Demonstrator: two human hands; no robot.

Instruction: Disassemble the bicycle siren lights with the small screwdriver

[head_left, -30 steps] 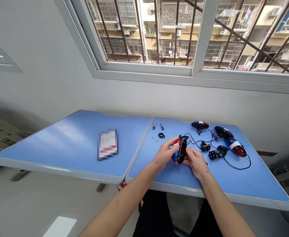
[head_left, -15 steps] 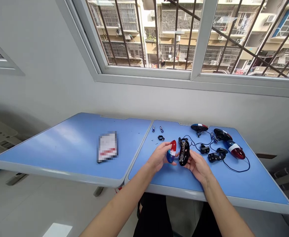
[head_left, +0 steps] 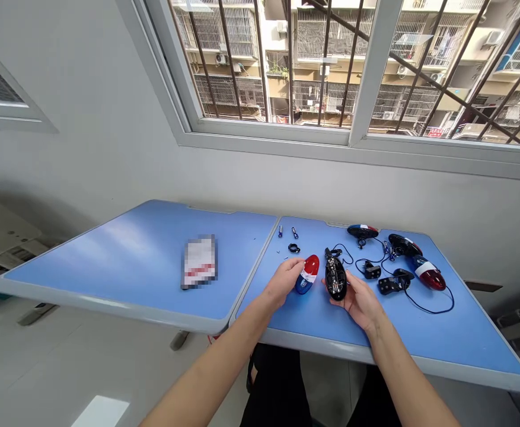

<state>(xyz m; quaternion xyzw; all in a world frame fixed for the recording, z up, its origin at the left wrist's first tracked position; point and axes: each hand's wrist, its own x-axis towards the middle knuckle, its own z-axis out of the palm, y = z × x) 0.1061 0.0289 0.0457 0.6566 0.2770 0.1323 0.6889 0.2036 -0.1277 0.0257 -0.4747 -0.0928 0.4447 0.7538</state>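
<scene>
My left hand [head_left: 285,282] holds a red, white and blue oval cover [head_left: 308,274] by its left side, just above the blue table. To its right, my right hand [head_left: 361,301] has its fingers round a black oval housing [head_left: 335,279], whose open inner side faces up. A black cable runs from the top of the housing. The cover and the housing are apart. Behind the hands lie a black ring clamp [head_left: 294,248] and two small batteries, one [head_left: 280,231] left of the other [head_left: 294,232].
At the right lie a red and blue lamp [head_left: 428,273], two more black oval units [head_left: 363,231] [head_left: 404,244], and small black button boxes [head_left: 372,271] [head_left: 389,285] with cables. A blurred white packet [head_left: 200,261] lies on the left table [head_left: 144,261].
My hands have moved slightly apart. The cover now shows more of its outer face, and the housing's open side is turned more upward. The camera view has shifted slightly.
</scene>
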